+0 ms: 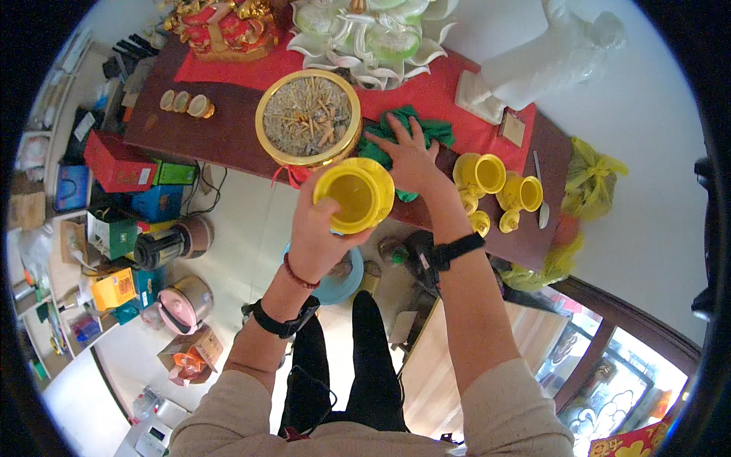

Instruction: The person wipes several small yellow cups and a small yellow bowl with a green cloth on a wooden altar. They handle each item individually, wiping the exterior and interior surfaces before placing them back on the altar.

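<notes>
My left hand [320,220] grips a yellow ceramic pot [381,197] by its rim and side, with the thumb over the edge. The pot's wide mouth faces up at me, in front of the table's near edge. My right hand [408,157] lies with fingers spread over a crumpled green cloth [437,131] on the table. Just right of that hand stand two yellow jars [490,173] with round openings. Several small yellow knobbed pieces [480,221] sit in front of the jars. To the left is a gold-rimmed incense burner [308,120] full of ash and burnt stick ends.
The dark red table [228,134] bears a red cloth [388,105], a lotus-based statue [371,40], a red-and-gold figure [225,28] and a white statue [537,63]. Small cups [183,103] stand at left, a spoon [542,214] at right. A blue basin [341,280] is below.
</notes>
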Available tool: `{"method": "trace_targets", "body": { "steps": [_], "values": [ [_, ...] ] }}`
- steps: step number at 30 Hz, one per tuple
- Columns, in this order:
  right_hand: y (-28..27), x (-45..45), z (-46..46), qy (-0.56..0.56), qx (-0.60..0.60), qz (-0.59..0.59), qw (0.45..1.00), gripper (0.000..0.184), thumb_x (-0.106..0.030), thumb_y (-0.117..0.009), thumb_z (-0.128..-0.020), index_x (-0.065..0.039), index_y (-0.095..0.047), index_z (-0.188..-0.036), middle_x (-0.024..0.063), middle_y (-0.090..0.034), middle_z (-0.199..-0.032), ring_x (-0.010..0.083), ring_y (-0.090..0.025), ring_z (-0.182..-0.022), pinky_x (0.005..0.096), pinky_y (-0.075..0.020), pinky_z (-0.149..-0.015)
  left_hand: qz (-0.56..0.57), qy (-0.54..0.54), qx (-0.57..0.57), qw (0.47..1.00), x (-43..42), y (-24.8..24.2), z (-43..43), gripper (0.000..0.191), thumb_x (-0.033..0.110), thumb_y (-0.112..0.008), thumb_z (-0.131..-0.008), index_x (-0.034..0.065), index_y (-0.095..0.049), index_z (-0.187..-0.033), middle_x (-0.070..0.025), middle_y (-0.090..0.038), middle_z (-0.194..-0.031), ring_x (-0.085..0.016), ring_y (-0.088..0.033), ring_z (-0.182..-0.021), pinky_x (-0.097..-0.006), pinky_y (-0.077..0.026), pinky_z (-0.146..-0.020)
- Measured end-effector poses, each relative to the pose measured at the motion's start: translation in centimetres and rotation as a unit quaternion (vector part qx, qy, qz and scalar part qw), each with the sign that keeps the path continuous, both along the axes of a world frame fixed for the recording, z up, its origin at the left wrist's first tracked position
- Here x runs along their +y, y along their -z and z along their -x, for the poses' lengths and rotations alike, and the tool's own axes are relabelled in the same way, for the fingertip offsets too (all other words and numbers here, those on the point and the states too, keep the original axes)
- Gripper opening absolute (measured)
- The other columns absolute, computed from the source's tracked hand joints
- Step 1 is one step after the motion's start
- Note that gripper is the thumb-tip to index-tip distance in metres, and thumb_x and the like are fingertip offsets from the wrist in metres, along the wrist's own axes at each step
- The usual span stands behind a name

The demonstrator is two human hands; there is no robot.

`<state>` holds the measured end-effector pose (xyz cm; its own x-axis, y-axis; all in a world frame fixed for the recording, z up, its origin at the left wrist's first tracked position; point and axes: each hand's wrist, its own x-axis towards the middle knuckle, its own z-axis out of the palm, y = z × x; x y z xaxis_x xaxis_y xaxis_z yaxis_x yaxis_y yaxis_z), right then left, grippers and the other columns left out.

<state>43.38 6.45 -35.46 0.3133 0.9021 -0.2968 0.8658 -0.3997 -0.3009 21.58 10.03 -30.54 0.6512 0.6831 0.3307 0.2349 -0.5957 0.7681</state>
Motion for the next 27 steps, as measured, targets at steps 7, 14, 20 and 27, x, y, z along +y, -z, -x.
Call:
{"method": "trace_targets", "body": {
  "steps": [7, 14, 20, 27],
  "values": [
    [0.6, 0.1, -1.1, -0.040, 0.014, -0.017, 0.999, 0.062, -0.037, -0.070, -0.071, -0.034, -0.060, -0.132, 0.0034, -0.046, -0.147, 0.0331, -0.028, -0.144, 0.0740, -0.0269, -0.103, -0.049, -0.057, -0.075, 0.994, 1.2, -1.2, 2.5, 0.063, 0.015, -0.094, -0.053, 0.0068, -0.046, -0.093, -0.0201, -0.053, -0.120, -0.037, -0.058, -0.108, -0.0421, -0.050, -0.091],
    [1.3, -1.3, 1.0, -0.014, 0.207, -0.116, 0.971, 0.072, -0.051, -0.069, -0.076, -0.015, -0.056, -0.137, 0.0180, -0.038, -0.152, 0.0383, -0.028, -0.143, 0.0725, -0.0253, -0.105, -0.020, -0.044, -0.179, 0.983, 2.5, -0.4, 4.5, 0.066, 0.015, -0.095, -0.051, 0.0081, -0.046, -0.094, -0.0180, -0.053, -0.119, -0.034, -0.059, -0.109, -0.0404, -0.050, -0.090],
    [2.2, -1.1, 7.7, 0.035, -0.144, -0.203, 0.968, 0.064, -0.059, -0.071, -0.072, -0.023, -0.064, -0.126, 0.0079, -0.048, -0.141, 0.0330, -0.037, -0.136, 0.0660, -0.0339, -0.101, -0.027, -0.062, -0.041, 0.997, 0.9, -1.5, 4.5, 0.061, 0.015, -0.095, -0.052, 0.0053, -0.052, -0.095, -0.0172, -0.053, -0.116, -0.033, -0.060, -0.107, -0.0379, -0.051, -0.088],
    [3.8, -2.1, 5.2, -0.033, -0.029, -0.217, 0.975, 0.055, -0.043, -0.080, -0.066, -0.025, -0.069, -0.117, 0.0083, -0.052, -0.134, 0.0335, -0.045, -0.126, 0.0534, -0.0405, -0.098, -0.051, -0.019, -0.005, 0.999, 0.2, -1.8, 3.9, 0.076, 0.015, -0.095, -0.054, 0.0081, -0.042, -0.108, -0.0168, -0.048, -0.123, -0.031, -0.056, -0.113, -0.0398, -0.049, -0.094]
  ]
}}
